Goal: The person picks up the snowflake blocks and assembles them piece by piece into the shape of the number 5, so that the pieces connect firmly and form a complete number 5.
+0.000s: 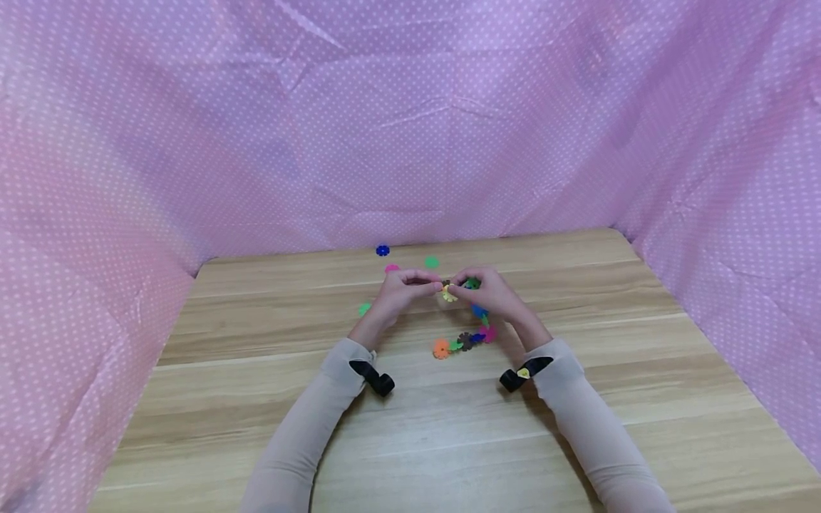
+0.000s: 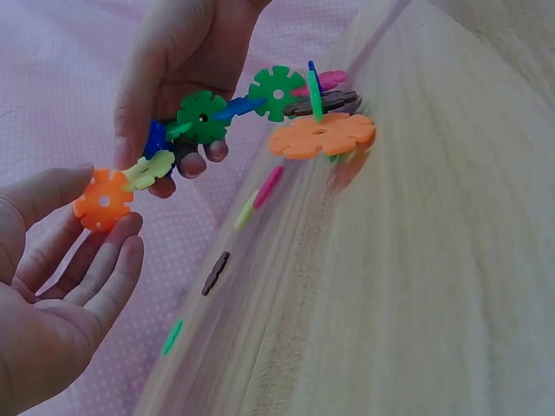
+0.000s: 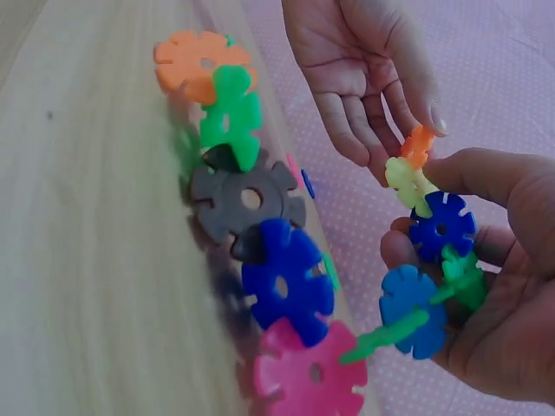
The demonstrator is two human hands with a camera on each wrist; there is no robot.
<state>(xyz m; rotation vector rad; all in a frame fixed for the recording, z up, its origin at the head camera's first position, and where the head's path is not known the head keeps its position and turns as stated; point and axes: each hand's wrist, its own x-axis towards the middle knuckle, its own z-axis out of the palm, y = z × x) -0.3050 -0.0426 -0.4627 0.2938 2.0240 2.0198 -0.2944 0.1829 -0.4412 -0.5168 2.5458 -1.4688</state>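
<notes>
My left hand (image 1: 404, 291) pinches an orange notched flower-shaped disc (image 2: 91, 212) between thumb and fingers. Slotted into that disc is a pale yellow disc (image 2: 154, 168), which meets my right thumb. My right hand (image 1: 492, 293) grips the chain's near end around the yellow disc and a dark blue disc (image 3: 442, 247). From there the chain runs through green discs (image 2: 204, 102) and a blue disc (image 3: 403, 299) down to a pink disc (image 3: 290, 364). Its far end lies on the table: dark blue, a brown disc (image 3: 221, 204), green, then another orange disc (image 1: 441, 348).
Several loose discs lie beyond and beside my left hand: a dark blue disc (image 1: 383, 250), a green disc (image 1: 432, 262), a pink disc (image 1: 392, 268) and another green disc (image 1: 365, 308). Pink dotted cloth (image 1: 410, 157) hangs around the wooden table (image 1: 256, 399).
</notes>
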